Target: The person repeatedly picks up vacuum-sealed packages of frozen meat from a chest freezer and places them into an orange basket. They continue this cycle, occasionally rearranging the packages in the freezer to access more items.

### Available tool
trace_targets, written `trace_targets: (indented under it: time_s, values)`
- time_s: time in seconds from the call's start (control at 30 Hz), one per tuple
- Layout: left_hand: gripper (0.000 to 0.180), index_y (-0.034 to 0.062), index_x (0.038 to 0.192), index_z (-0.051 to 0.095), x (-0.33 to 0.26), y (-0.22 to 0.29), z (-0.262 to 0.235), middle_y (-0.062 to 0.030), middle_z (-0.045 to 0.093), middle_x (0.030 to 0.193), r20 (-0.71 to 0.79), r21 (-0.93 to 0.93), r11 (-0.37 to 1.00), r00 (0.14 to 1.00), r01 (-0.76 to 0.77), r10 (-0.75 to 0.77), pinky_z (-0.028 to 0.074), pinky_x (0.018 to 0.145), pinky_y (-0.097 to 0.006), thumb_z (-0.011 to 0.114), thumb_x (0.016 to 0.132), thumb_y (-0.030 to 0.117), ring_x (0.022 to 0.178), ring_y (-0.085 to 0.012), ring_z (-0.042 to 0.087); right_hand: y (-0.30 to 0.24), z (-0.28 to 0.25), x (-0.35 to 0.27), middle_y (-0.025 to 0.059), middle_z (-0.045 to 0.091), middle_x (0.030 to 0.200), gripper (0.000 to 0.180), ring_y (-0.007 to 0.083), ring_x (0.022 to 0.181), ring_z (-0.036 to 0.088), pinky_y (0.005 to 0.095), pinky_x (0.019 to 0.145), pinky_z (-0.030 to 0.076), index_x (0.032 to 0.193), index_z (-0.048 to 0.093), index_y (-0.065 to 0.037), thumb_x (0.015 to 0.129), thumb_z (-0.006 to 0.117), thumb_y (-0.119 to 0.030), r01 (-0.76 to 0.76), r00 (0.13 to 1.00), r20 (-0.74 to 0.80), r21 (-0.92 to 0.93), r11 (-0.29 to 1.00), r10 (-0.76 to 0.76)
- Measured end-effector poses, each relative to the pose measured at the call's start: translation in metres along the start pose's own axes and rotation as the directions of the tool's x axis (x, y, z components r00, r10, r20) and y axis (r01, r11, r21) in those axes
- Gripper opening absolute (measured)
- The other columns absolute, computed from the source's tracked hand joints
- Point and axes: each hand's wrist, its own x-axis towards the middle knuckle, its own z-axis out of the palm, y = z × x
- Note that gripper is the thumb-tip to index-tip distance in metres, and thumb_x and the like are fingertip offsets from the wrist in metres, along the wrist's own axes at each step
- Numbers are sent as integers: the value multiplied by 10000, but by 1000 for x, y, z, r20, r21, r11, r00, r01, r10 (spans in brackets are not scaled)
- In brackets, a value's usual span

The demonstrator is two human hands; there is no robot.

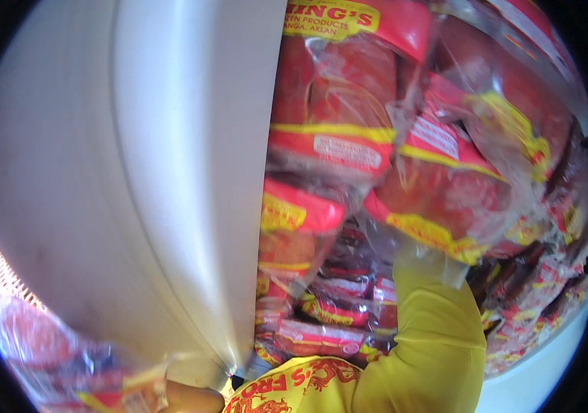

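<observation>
A white chest freezer is packed with several red and yellow plastic packets of frozen meat (321,124). My right arm, in a yellow sleeve (431,330), reaches up into it. A red packet with a yellow band (445,199) sits raised at the sleeve's end and covers my right hand's fingers. At the bottom edge, a small part of my left hand (194,399) shows. It touches a blurred clear bag of red packets (67,365) at the lower left. How it grips the bag is hidden.
A broad white curved freezer panel (135,172) fills the left half, very close to the camera. More small red packets (541,303) lie along the right, beside the freezer's white rim (548,372).
</observation>
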Motion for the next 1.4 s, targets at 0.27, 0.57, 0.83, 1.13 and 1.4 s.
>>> trace_targets:
  time_s: [0.27, 0.57, 0.83, 1.13, 1.4]
  values:
    - [463, -10, 1374, 407, 4, 19, -3, -175, 528, 1312, 126, -45, 997, 990, -55, 60, 474, 999, -471, 529, 948, 125, 1203, -302, 542, -16, -56, -79, 239, 543, 1277, 429, 368, 998, 642, 451, 869, 516, 1246, 556, -61, 839, 554, -199, 113, 991, -61, -79, 990, -118]
    - [385, -15, 1290, 485, 11, 27, -14, -135, 592, 1218, 288, 67, 981, 945, -181, 155, 480, 971, -355, 583, 925, 58, 1118, -216, 587, -25, -121, -172, 241, 539, 1286, 441, 368, 1002, 642, 451, 872, 515, 1257, 549, -64, 840, 557, -207, 207, 960, -147, -206, 956, -240]
    - [322, -17, 1207, 539, 11, 26, -13, -105, 629, 1107, 292, -80, 994, 952, -71, 92, 514, 864, -284, 630, 907, 56, 988, -168, 630, -10, -130, -211, 246, 508, 1318, 469, 371, 1048, 622, 444, 903, 498, 1285, 522, -71, 848, 562, -235, 380, 900, -53, -391, 838, -433]
    - [405, -39, 1276, 459, 2, 39, -1, -160, 607, 1165, 368, -174, 984, 925, -29, 92, 523, 879, -311, 607, 913, 64, 1040, -214, 620, 14, -184, -261, 243, 374, 1460, 537, 409, 1242, 482, 409, 1043, 388, 1349, 474, -159, 848, 594, -308, 577, 713, -58, -519, 631, -699]
    - [416, -53, 1286, 435, -2, 40, 3, -172, 591, 1187, 304, -159, 986, 949, -43, 90, 522, 894, -328, 598, 913, 33, 1064, -229, 607, -41, -185, -310, 261, 358, 1439, 388, 456, 1159, 533, 433, 1014, 424, 1271, 528, -200, 896, 521, -302, 280, 934, -248, 61, 958, -257]
